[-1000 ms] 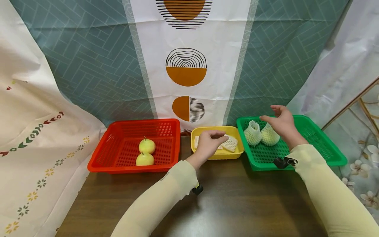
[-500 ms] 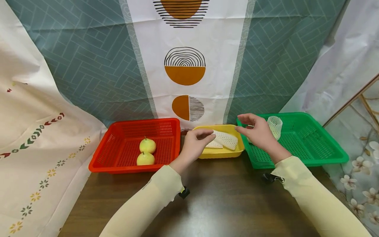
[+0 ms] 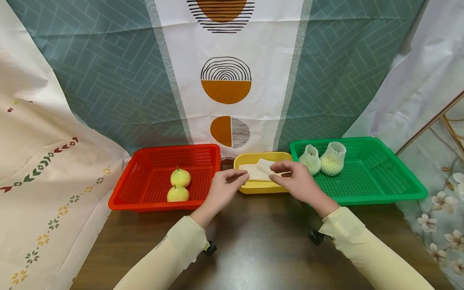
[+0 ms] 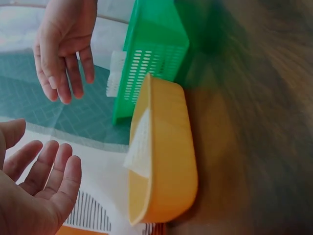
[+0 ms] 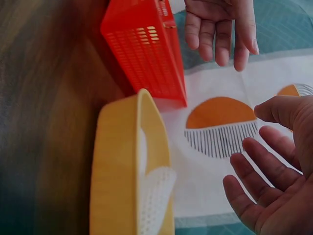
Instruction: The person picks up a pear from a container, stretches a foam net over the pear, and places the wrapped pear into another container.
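Note:
My left hand (image 3: 222, 189) hovers at the left front of a yellow tray (image 3: 258, 189), thumb and fingers apart with nothing between them. Over the tray's right side is my right hand (image 3: 299, 183), its fingers loosely bent and also holding nothing. White foam net sleeves (image 3: 251, 172) lie flat in the tray; one has an end sticking up near the right fingertips. In the left wrist view, both hands appear above the tray's level, apart from the sleeve (image 4: 139, 147). The right wrist view shows a gap between the right hand (image 5: 276, 181) and the tray too.
To the left, a red basket (image 3: 145, 207) holds two bare yellow-green pears (image 3: 180, 178). On the right stands a green basket (image 3: 377, 197) with two pears in foam nets (image 3: 332, 161). All sit on a dark wooden table (image 3: 253, 249) before a patterned curtain (image 3: 134, 80).
My right hand has moved left from over the green basket to the yellow tray. My left hand has drawn left and slightly down, uncovering more of the tray. The view shifted slightly.

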The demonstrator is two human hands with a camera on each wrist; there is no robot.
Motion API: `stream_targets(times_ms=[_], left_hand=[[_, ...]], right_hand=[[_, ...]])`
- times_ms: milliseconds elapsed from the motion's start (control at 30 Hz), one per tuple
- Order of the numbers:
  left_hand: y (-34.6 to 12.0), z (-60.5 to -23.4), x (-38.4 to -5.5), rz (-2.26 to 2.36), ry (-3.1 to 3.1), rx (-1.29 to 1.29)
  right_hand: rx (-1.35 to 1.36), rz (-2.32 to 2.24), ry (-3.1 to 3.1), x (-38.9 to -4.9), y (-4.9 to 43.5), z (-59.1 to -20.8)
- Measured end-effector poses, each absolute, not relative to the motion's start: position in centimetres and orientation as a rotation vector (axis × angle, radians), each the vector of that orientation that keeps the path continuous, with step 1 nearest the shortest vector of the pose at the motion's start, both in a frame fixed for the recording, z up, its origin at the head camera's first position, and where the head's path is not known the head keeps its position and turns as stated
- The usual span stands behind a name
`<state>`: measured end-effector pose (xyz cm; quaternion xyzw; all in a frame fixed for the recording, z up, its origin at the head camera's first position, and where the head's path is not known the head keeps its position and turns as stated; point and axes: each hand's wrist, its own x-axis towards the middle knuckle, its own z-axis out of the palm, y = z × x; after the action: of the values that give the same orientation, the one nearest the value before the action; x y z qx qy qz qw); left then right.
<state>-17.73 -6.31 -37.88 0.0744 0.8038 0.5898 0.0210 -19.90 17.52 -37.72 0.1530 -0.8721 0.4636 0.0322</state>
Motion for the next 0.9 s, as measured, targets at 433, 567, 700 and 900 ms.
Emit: stream_targets(times_ms=[433, 567, 700, 900], left_hand=[[-9.5, -41.9, -15.7, 1.819, 2.494, 0.121], [-10.6, -42.1, -15.5, 1.84, 2.495, 0.09], [-12.1, -41.0, -15.4, 1.904, 2.448, 0.056], [-15.5, -37.1, -14.9, 1.927, 2.51, -0.028]], right_hand=[[0.53, 1.438, -2.766, -19.2, 14.7, -41.1], [0.538, 1.447, -2.766, -19.3, 13.8, -41.2], [0.563, 1.431, -2.745, -19.9, 12.7, -40.7], [0.635, 1.414, -2.691, -20.9, 10.3, -39.1]])
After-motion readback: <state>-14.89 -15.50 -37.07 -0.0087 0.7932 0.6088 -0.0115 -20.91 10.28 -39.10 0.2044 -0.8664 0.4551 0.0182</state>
